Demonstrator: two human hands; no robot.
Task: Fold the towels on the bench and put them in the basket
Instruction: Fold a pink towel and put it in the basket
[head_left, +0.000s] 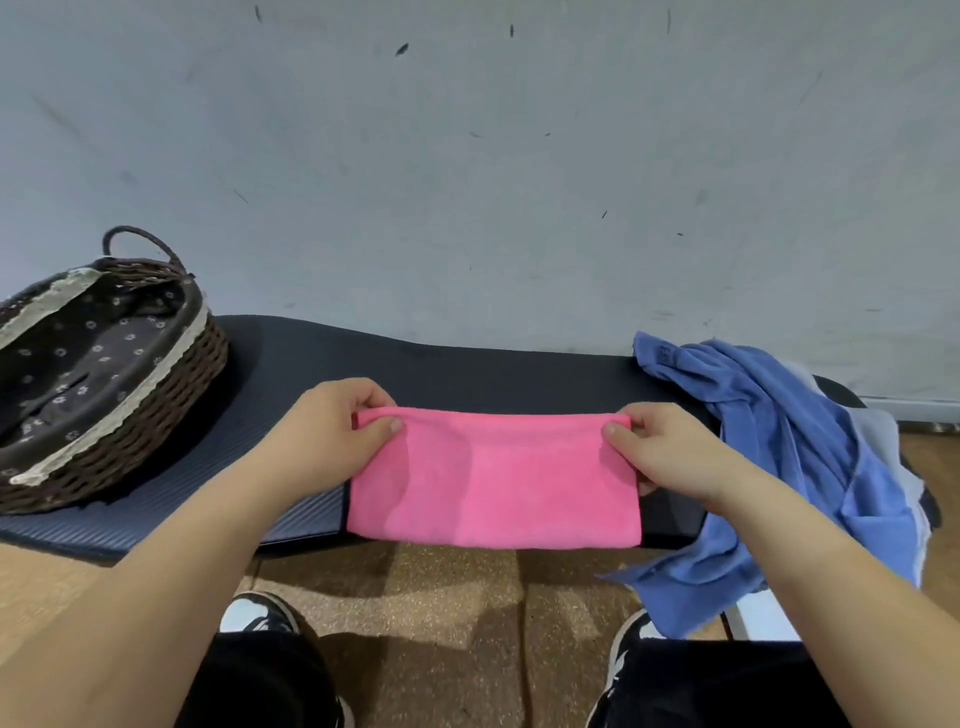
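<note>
Head view, looking down past a person's two bare forearms. At ten o'clock from the pink towel (493, 483) stands a brown wicker basket (171, 395) with a loop handle and a dark flowered liner (88, 353) edged in pale lace. At three o'clock a crumpled blue towel (779, 441) is heaped on the bench end and spills down toward the floor, with a pale grey cloth (883, 431) under it. The right forearm (810, 561) crosses in front of the heap's lower part.

The pink towel sits at the centre, folded into a wide rectangle, its near edge reaching past the bench's front. The left hand (332, 431) pinches its far-left corner between thumb and curled fingers; the right hand (670, 452) pinches the far-right corner the same way.

The bench (467, 374) has a dark, ribbed padded top and stands against a scuffed pale grey wall (467, 156) at twelve o'clock. At six o'clock is a speckled brown floor (441, 597), with two black-and-white shoes (260, 613) and dark trouser legs.
</note>
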